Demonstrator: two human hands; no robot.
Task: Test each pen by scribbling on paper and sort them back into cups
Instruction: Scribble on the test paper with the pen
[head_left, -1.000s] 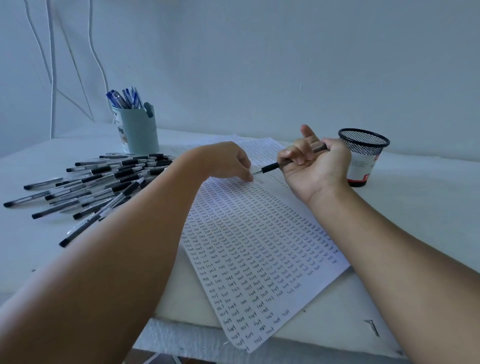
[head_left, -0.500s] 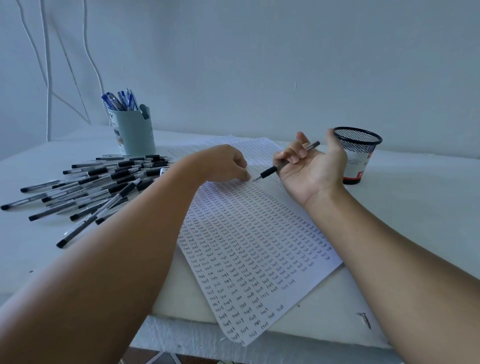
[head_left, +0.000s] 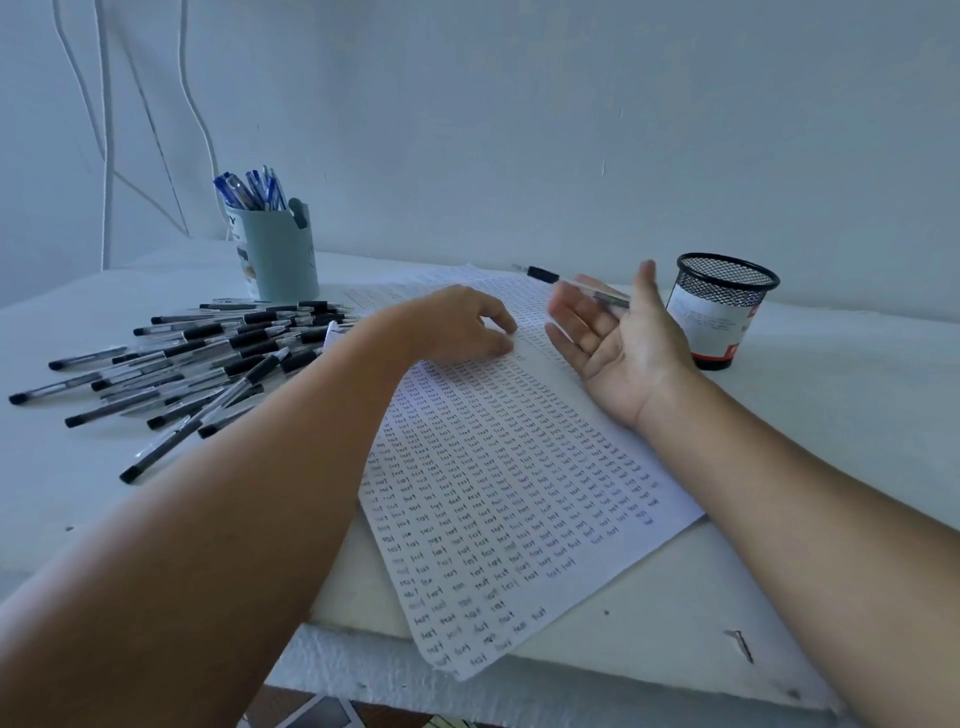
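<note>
A black pen (head_left: 543, 274) sticks out to the left from my right hand (head_left: 618, 353). Its back end is caught between thumb and index finger. That hand is palm up above the paper (head_left: 519, 493), the other fingers spread out. My left hand (head_left: 457, 327) rests fingertips down on the paper's upper part and holds nothing. The sheet is covered with rows of small written words. A black mesh cup (head_left: 722, 312) stands just right of my right hand. At the back left, a pale blue cup (head_left: 280, 254) holds several blue pens (head_left: 249, 189).
A heap of several black pens (head_left: 208, 358) lies on the white table (head_left: 857, 415) left of the paper, in front of the blue cup. The paper's near corner hangs over the table's front edge. White cables hang down the wall at the left.
My right hand has opened from a curled grip and turned palm up. The pen tip has lifted off the paper and swung up and away, toward the wall. The left hand stayed on the paper.
</note>
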